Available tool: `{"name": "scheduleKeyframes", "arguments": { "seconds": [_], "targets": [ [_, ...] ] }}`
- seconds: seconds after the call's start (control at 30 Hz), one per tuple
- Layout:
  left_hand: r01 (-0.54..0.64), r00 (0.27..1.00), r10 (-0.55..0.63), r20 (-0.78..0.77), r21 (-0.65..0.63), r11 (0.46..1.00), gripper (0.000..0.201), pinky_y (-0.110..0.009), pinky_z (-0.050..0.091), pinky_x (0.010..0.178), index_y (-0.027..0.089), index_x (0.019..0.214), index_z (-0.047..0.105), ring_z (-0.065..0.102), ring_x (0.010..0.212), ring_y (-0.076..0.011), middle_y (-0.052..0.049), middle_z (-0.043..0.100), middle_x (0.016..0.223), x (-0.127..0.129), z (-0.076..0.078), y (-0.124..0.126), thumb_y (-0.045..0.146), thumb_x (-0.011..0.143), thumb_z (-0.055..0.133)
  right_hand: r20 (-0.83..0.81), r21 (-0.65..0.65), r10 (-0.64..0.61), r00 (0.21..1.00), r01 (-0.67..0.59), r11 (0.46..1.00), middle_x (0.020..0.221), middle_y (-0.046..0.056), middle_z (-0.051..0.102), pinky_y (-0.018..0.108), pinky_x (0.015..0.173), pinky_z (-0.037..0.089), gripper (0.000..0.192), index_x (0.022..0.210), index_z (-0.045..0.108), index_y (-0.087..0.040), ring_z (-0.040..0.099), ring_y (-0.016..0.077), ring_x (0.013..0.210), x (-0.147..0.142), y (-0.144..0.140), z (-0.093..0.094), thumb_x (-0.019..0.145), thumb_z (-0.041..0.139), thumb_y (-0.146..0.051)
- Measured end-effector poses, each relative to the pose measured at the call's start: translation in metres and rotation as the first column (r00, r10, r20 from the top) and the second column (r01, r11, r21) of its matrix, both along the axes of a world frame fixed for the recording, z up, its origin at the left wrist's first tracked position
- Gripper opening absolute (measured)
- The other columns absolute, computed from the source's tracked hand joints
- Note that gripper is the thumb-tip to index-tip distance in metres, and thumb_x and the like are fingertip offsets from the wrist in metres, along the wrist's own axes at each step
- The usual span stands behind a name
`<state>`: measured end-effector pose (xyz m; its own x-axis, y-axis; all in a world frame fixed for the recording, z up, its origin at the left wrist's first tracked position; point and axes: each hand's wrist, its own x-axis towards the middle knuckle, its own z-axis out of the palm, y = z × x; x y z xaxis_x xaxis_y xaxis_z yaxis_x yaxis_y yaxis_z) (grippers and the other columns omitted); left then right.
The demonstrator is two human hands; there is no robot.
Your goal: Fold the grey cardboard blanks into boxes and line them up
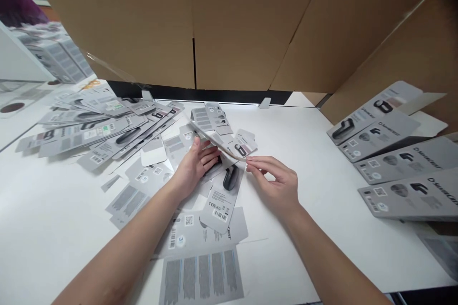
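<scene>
Left hand (195,164) partly hides the grey card (222,150) both hands pinch; right hand (277,181) grips its near edge, print blurred

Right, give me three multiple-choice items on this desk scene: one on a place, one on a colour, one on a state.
1. Where do the folded boxes lie in a row?
A. at the right of the table
B. under the left forearm
C. on the floor

2. What colour is the table?
A. green
B. white
C. black

3. How does the card between the hands stand?
A. flat under a weight
B. rolled into a tube
C. lifted and bent

Answers: 1 A, they overlap along the right edge. 2 B, its bare top shows white. 3 C, the left hand presses its lower part while the right hand pinches its raised edge.
</scene>
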<state>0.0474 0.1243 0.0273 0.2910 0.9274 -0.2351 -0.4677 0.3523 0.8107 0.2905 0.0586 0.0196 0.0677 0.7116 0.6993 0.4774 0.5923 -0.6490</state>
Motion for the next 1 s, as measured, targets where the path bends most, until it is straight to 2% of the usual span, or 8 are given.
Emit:
{"name": "scheduleKeyframes", "arguments": {
  "seconds": [0.2, 0.33, 0.47, 0.6, 0.7, 0.77, 0.87, 1.0],
  "targets": [
    [0.085, 0.982, -0.098, 0.161, 0.084, 0.993, 0.098, -0.069, 0.049, 0.141, 0.026, 0.161, 0.076, 0.063, 0.167, -0.0503, -0.019, 0.081, 0.161, -0.001, 0.008, -0.006, 0.096, 0.093, 0.083, 0.077, 0.081, 0.110, 0.991, -0.116, 0.990, 0.114, 0.006, 0.096, 0.036, 0.073, 0.080, 0.033, 0.118, 0.098, -0.032, 0.095, 0.0274, 0.098, -0.001, -0.002, 0.003, 0.103, 0.087, -0.005],
    [0.059, 0.968, -0.075, 0.239, 0.072, 0.996, 0.094, -0.072, 0.053, 0.137, 0.023, 0.144, 0.084, 0.063, 0.166, -0.0555, -0.019, 0.086, 0.150, -0.005, 0.006, -0.009, 0.098, 0.087, 0.086, 0.134, 0.134, 0.148, 0.980, -0.166, 0.977, 0.116, 0.007, 0.096, 0.038, 0.089, 0.083, 0.038, 0.123, 0.097, -0.030, 0.096, 0.0263, 0.099, -0.002, -0.003, 0.004, 0.100, 0.088, 0.000],
    [0.017, 0.966, -0.046, 0.253, 0.118, 0.993, 0.101, -0.071, 0.055, 0.136, 0.022, 0.131, 0.086, 0.064, 0.164, -0.0568, -0.019, 0.088, 0.141, -0.009, -0.001, -0.010, 0.102, 0.070, 0.095, 0.156, 0.146, 0.161, 0.975, -0.184, 0.972, 0.120, 0.008, 0.096, 0.039, 0.091, 0.082, 0.042, 0.127, 0.096, -0.029, 0.095, 0.0275, 0.104, -0.002, -0.004, 0.001, 0.099, 0.087, 0.002],
    [0.027, 0.960, -0.067, 0.273, 0.148, 0.989, 0.103, -0.076, 0.053, 0.136, 0.024, 0.129, 0.085, 0.065, 0.162, -0.0586, -0.018, 0.089, 0.134, -0.012, -0.006, -0.010, 0.097, 0.059, 0.104, 0.196, 0.147, 0.118, 0.974, -0.148, 0.978, 0.127, 0.011, 0.092, 0.039, 0.072, 0.077, 0.039, 0.126, 0.094, -0.029, 0.090, 0.0251, 0.092, -0.003, -0.004, -0.004, 0.102, 0.084, 0.000],
    [0.043, 0.956, -0.079, 0.283, 0.132, 0.990, 0.100, -0.078, 0.046, 0.141, 0.026, 0.131, 0.085, 0.062, 0.166, -0.0571, -0.017, 0.089, 0.137, -0.013, -0.005, -0.009, 0.094, 0.060, 0.106, 0.187, 0.131, 0.026, 0.982, -0.051, 0.990, 0.133, 0.013, 0.081, 0.036, 0.051, 0.059, 0.028, 0.121, 0.093, -0.027, 0.065, 0.0125, 0.063, -0.002, -0.004, -0.007, 0.104, 0.086, -0.007],
    [0.050, 0.958, -0.084, 0.275, 0.128, 0.991, 0.101, -0.076, 0.039, 0.147, 0.026, 0.130, 0.086, 0.059, 0.170, -0.0555, -0.016, 0.088, 0.142, -0.014, -0.003, -0.008, 0.096, 0.060, 0.105, 0.168, 0.087, -0.026, 0.986, 0.011, 0.996, 0.126, 0.010, 0.072, 0.036, 0.049, 0.054, 0.018, 0.117, 0.093, -0.027, 0.052, 0.0087, 0.059, -0.002, -0.005, -0.009, 0.106, 0.088, -0.013],
    [0.056, 0.958, -0.089, 0.273, 0.125, 0.991, 0.104, -0.074, 0.035, 0.150, 0.024, 0.131, 0.087, 0.052, 0.175, -0.0543, -0.016, 0.086, 0.148, -0.014, -0.001, -0.007, 0.096, 0.059, 0.105, 0.156, 0.015, -0.036, 0.987, 0.034, 0.999, 0.122, 0.007, 0.064, 0.037, 0.053, 0.056, 0.012, 0.117, 0.092, -0.028, 0.052, 0.0085, 0.061, -0.002, -0.006, -0.010, 0.110, 0.087, -0.020],
    [0.006, 0.955, -0.040, 0.292, 0.115, 0.993, 0.105, -0.075, 0.034, 0.150, 0.024, 0.139, 0.085, 0.049, 0.177, -0.0533, -0.017, 0.085, 0.152, -0.014, 0.001, -0.007, 0.093, 0.063, 0.107, 0.167, -0.026, -0.029, 0.986, 0.034, 0.999, 0.142, 0.011, 0.061, 0.039, 0.059, 0.063, 0.030, 0.140, 0.090, -0.034, 0.059, 0.0103, 0.068, -0.002, -0.007, -0.011, 0.110, 0.088, -0.028]
  ]
}}
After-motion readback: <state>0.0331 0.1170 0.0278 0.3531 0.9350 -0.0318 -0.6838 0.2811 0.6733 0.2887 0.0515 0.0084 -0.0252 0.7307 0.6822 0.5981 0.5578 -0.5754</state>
